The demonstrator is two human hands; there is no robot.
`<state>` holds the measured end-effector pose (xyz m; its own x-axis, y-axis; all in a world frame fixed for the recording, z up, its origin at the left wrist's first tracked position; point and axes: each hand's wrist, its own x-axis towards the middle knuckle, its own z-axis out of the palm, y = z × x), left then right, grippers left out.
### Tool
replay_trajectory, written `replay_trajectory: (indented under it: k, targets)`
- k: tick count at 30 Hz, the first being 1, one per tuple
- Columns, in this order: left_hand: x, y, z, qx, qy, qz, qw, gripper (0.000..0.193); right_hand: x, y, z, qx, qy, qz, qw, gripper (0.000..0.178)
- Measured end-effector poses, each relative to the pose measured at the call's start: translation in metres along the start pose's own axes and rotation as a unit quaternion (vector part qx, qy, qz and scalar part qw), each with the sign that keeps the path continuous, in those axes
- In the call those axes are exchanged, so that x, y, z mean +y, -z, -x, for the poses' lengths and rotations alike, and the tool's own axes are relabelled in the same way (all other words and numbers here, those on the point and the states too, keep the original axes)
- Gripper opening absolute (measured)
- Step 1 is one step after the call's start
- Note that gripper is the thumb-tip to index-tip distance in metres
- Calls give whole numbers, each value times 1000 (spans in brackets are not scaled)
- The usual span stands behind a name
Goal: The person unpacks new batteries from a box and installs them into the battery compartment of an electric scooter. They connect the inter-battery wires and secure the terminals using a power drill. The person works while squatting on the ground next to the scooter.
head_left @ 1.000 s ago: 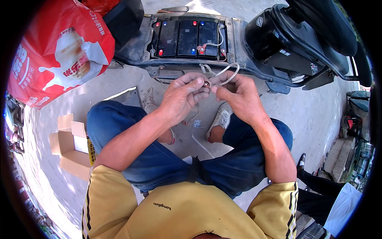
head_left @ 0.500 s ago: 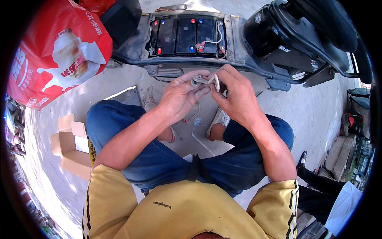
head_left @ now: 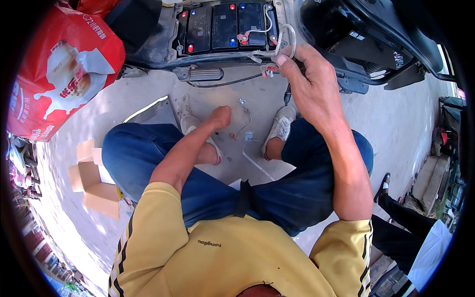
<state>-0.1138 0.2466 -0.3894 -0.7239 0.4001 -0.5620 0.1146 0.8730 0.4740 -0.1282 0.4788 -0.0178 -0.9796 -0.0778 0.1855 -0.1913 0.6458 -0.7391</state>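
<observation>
My right hand (head_left: 314,74) pinches a short whitish cable (head_left: 292,35) bent into a loop, up by the scooter's floor frame. Reddish terminal covers and metal lugs (head_left: 270,70) hang at the cable's end, beside my thumb. Lower and to the left, my left hand (head_left: 221,117) is curled closed over the ground between my shoes; what it holds, if anything, is hidden. A small silvery metal piece (head_left: 242,101) shows just to its right. Behind the hands, black batteries (head_left: 225,29) sit in the scooter's floor bay, with another pale cable (head_left: 260,30) across their terminals.
A large red bag (head_left: 74,74) stands at the far left. An open cardboard box (head_left: 99,190) lies beside my left knee. Another short wire (head_left: 244,129) and a white strip (head_left: 257,165) are on the ground between my feet. At the right, a person's dark-trousered leg (head_left: 401,222) extends.
My hands have come apart. The right moved up and right toward the scooter with the cable; the left dropped lower and closed. The view has shifted slightly, the batteries now sitting higher.
</observation>
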Motion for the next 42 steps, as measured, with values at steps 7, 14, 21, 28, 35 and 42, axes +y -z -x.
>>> replay_trajectory:
  k: [7,14,21,28,35,42]
  targets:
    - [-9,-22,-17,93,54,19,994,25,10,15,3,19,-61,-63,996,19]
    - [0,-16,-63,146,-110,3,983,38,2,25,3,9,-90,-85,992,19]
    - [-8,-32,-85,129,-100,-55,985,22,9,26,2,40,-109,-160,980,20]
    - [-5,-22,-87,61,-6,-27,998,45,11,29,0,22,-113,-144,983,14]
    - [-16,-22,-80,106,-20,47,993,35,9,25,-2,34,-112,-146,982,15]
    - [-22,-24,-82,182,-4,230,956,20,12,24,-7,23,-162,-194,967,19]
